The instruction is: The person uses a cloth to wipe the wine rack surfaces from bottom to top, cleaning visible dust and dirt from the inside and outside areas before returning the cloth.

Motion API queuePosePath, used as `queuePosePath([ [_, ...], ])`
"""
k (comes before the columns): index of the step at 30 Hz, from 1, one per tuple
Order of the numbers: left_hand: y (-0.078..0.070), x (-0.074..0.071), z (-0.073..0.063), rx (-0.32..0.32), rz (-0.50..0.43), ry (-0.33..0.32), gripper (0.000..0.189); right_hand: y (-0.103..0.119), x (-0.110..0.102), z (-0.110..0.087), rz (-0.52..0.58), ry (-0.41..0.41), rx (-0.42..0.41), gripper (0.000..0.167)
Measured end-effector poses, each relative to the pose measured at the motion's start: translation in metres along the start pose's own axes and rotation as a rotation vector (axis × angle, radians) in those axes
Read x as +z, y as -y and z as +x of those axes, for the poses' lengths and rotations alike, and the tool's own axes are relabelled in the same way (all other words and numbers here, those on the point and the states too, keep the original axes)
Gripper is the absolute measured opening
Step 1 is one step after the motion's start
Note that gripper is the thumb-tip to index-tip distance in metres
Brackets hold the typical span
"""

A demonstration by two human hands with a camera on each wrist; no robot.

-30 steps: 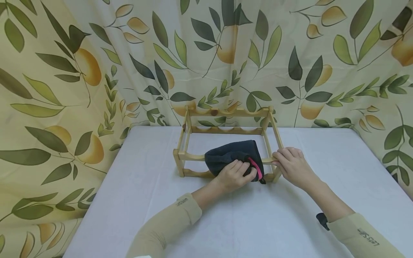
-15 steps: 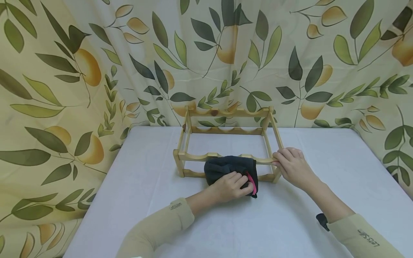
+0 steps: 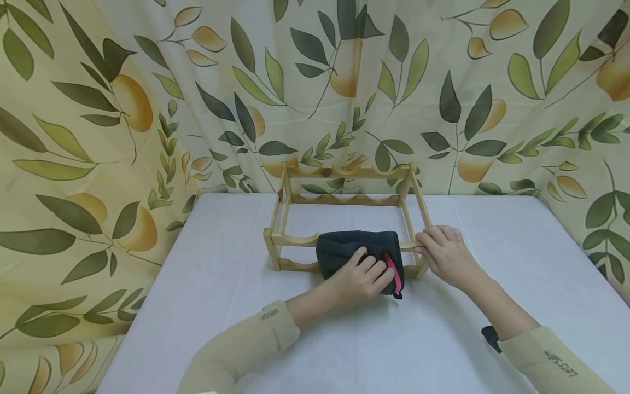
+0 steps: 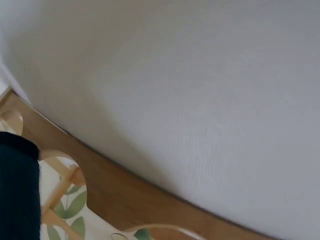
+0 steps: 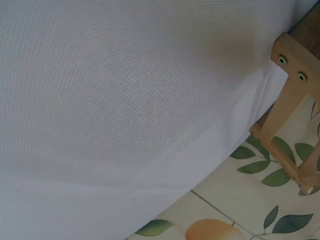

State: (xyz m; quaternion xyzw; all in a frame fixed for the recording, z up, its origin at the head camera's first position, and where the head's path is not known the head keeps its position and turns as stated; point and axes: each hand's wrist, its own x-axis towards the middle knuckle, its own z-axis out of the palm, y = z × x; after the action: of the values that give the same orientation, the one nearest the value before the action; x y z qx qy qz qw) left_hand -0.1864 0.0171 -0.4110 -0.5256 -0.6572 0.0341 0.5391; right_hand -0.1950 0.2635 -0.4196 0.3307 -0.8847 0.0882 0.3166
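Observation:
A dark navy fabric pouch (image 3: pixel 344 243) with a pink strip at its right end lies against the front rail of a wooden wine rack (image 3: pixel 344 200). My left hand (image 3: pixel 361 279) grips its near side, fingers curled into the fabric. Part of the rail is hidden behind the pouch. On the rack's front right corner, my right hand (image 3: pixel 450 257) holds the rail. The left wrist view catches the pouch's dark edge (image 4: pixel 19 185) beside the scalloped rail (image 4: pixel 115 195). Only the rack's screwed end frame (image 5: pixel 295 65) appears in the right wrist view; neither hand shows in the wrist views.
The rack stands on a white-covered table (image 3: pixel 197 273), near its back edge. Behind and to the left hangs a leaf-and-fruit patterned curtain (image 3: pixel 315 109). A small black object (image 3: pixel 490 338) sits by the right wrist, partly covered by the sleeve.
The pouch first came down and toward me with my left hand, then went slightly up and right. It also tilts less than at first. My right hand stays on the rack's corner.

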Motion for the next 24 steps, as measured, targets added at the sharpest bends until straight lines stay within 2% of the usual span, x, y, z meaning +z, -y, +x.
queuePosePath([
  [1,0.000,0.000,-0.001,0.002,0.007,0.034,0.023,0.000,0.000,0.000,-0.001,-0.001,-0.001,0.057],
  [5,-0.005,0.015,-0.015,0.033,0.055,0.176,0.024,-0.001,0.001,-0.001,0.007,0.004,0.002,0.056],
  [8,-0.010,0.027,-0.024,0.044,0.090,0.217,0.024,-0.001,0.000,-0.001,0.018,0.009,0.005,0.054],
  [15,-0.010,0.030,-0.027,-0.018,0.113,0.206,0.023,0.000,0.000,0.001,0.010,-0.007,-0.004,0.052],
  [19,-0.008,0.032,-0.027,0.012,0.112,0.188,0.021,0.000,0.000,0.001,0.014,-0.018,-0.009,0.053],
  [21,-0.007,0.034,-0.026,0.037,0.103,0.152,0.021,0.000,0.000,0.001,0.015,-0.018,-0.011,0.054],
  [24,-0.006,0.035,-0.024,0.056,0.079,0.057,0.025,0.000,0.000,0.000,0.013,-0.012,-0.007,0.055],
])
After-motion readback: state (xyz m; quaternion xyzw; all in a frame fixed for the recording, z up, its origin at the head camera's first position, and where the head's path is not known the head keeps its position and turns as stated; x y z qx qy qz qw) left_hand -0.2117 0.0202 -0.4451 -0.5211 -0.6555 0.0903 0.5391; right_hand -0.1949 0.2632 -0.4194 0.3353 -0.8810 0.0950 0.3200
